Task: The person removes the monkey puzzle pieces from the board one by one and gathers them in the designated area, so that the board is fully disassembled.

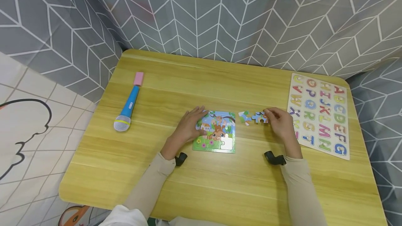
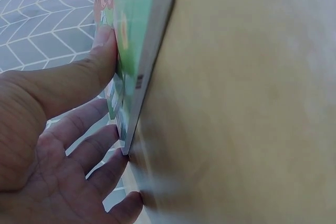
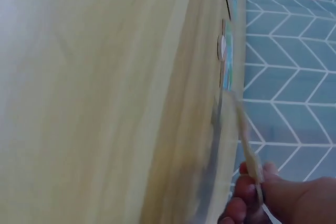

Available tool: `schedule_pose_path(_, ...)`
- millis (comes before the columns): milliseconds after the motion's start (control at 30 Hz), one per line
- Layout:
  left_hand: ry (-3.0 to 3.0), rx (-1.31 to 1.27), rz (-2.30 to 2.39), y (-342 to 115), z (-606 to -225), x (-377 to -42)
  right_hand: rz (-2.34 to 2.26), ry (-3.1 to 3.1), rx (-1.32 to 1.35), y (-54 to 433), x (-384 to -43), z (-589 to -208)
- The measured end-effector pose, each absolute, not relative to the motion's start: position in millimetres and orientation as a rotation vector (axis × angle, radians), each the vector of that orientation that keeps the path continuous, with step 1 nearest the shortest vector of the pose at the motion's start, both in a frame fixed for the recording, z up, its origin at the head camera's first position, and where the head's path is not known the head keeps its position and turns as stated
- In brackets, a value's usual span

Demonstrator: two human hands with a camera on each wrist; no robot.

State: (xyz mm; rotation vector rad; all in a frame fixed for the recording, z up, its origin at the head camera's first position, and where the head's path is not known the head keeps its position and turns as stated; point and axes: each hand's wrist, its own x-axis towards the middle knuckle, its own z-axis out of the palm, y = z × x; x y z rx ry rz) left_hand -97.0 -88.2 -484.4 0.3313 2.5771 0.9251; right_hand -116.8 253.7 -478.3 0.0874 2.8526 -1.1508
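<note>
A square jigsaw puzzle [image 1: 226, 123] with a cartoon animal picture lies in its green-edged tray [image 1: 213, 151] near the table's middle. My left hand [image 1: 190, 125] rests at its left side; in the left wrist view the thumb [image 2: 105, 38] presses on the picture and the fairly straight fingers touch the edge. One white gap [image 1: 226, 143] shows at the puzzle's lower right. Right of the tray, my right hand [image 1: 278, 121] pinches a jigsaw piece [image 1: 260, 117] between thumb and fingers. That piece is tilted up in the right wrist view. Another jigsaw piece [image 1: 245, 117] lies just left of it.
An alphabet board [image 1: 317, 114] with coloured letters lies at the table's right. On the left are a blue toy microphone [image 1: 129, 105] and a pink block [image 1: 138, 78] at its end. Black curved parts [image 1: 274, 158] show by both wrists. Patterned curtains [image 1: 213, 16] hang behind the table.
</note>
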Motion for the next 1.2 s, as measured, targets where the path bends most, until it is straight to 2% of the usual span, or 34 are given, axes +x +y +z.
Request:
schedule_pose_path(367,2.574,0.328,0.924,-89.0,-484.8,-97.3,-1.071,2.953,0.013,249.0,-113.1,-481.7)
schedule_pose_path(633,2.576,0.336,0.92,-89.6,-484.4,-97.4,-0.979,2.846,-0.288,221.6,-114.9,-480.8)
schedule_pose_path(1200,2.584,0.316,0.897,-87.5,-480.1,-96.4,-0.91,2.807,-0.255,206.9,-113.0,-480.0)
